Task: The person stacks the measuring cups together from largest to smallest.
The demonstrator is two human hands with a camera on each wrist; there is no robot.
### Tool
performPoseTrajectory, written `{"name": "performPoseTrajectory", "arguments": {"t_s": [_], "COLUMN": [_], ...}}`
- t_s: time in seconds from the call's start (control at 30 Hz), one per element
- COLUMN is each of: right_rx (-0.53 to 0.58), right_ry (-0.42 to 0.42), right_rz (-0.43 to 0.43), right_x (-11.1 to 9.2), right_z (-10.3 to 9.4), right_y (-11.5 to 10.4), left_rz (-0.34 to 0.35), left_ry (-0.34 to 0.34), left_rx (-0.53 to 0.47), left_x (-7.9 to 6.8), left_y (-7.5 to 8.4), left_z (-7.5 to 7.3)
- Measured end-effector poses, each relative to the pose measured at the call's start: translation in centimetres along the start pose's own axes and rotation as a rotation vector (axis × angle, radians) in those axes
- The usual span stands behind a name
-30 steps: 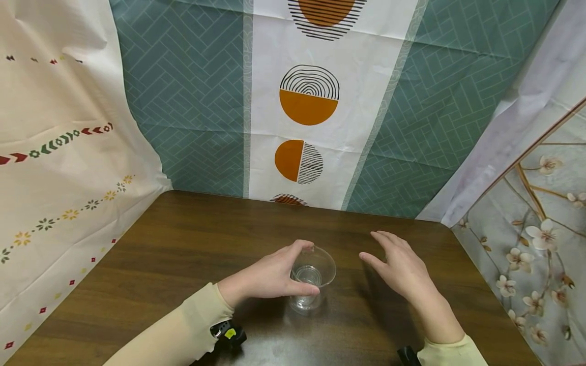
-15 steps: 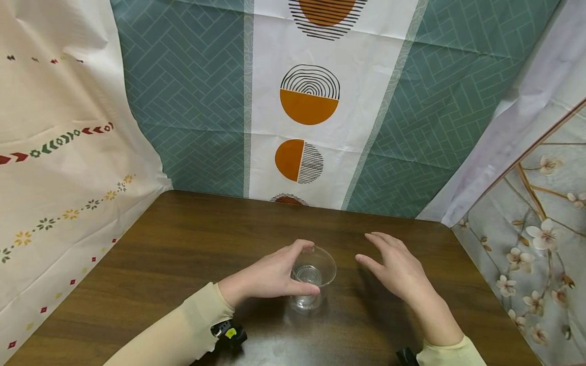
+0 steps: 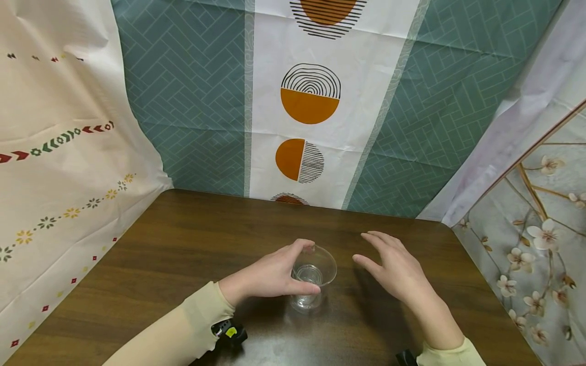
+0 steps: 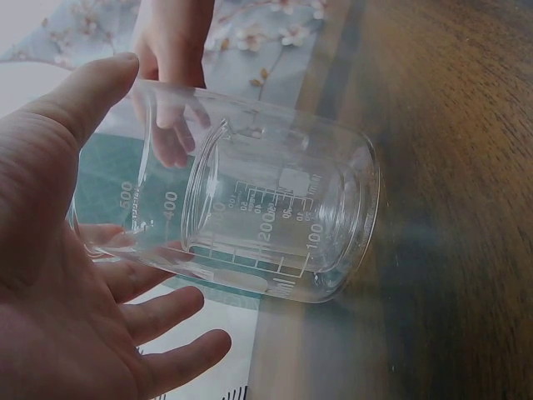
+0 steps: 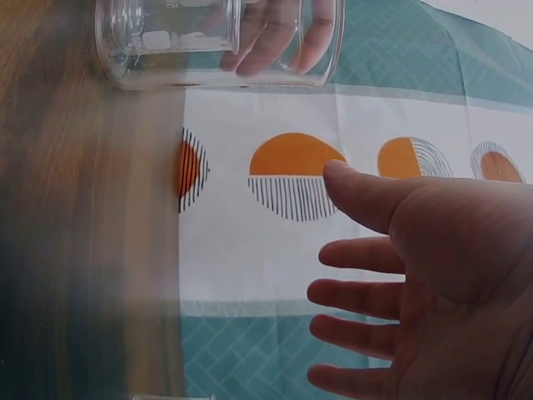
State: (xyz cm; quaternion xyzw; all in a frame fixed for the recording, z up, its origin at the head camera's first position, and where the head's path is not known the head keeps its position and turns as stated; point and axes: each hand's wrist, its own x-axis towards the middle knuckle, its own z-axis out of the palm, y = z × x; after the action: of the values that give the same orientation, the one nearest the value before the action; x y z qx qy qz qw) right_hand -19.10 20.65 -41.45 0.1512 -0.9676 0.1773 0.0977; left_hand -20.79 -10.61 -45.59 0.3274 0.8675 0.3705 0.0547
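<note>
A large clear glass beaker stands upright on the wooden table, and a smaller beaker sits nested inside it. White volume marks show on both in the left wrist view. My left hand holds the large beaker near its rim from the left, thumb on the near side and fingers round the far side. To the right of the beakers, my right hand hovers over the table with fingers spread and nothing in it. The right wrist view shows its palm facing sideways, apart from the glass.
The dark wooden table meets a green and white patterned cloth at the back. A cream cloth hangs on the left, a flowered one on the right. A clear edge shows at the right wrist view's bottom.
My right hand has drifted a little to the left, closer to the beakers. The left hand and both beakers have stayed in place.
</note>
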Motion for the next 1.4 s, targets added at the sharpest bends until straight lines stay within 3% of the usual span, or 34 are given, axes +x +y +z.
{"name": "performPoseTrajectory", "arguments": {"t_s": [0.73, 1.4], "right_rx": [0.016, 0.056], "right_ry": [0.006, 0.021], "right_rz": [-0.021, -0.068], "right_x": [-0.1, 1.5], "right_z": [-0.2, -0.8], "right_y": [-0.4, -3.0], "left_rz": [-0.005, -0.014], "left_ry": [-0.005, -0.01], "left_rx": [0.001, -0.002], "left_x": [0.1, -0.1], "left_y": [-0.1, 0.0], "left_z": [0.1, 0.1]}}
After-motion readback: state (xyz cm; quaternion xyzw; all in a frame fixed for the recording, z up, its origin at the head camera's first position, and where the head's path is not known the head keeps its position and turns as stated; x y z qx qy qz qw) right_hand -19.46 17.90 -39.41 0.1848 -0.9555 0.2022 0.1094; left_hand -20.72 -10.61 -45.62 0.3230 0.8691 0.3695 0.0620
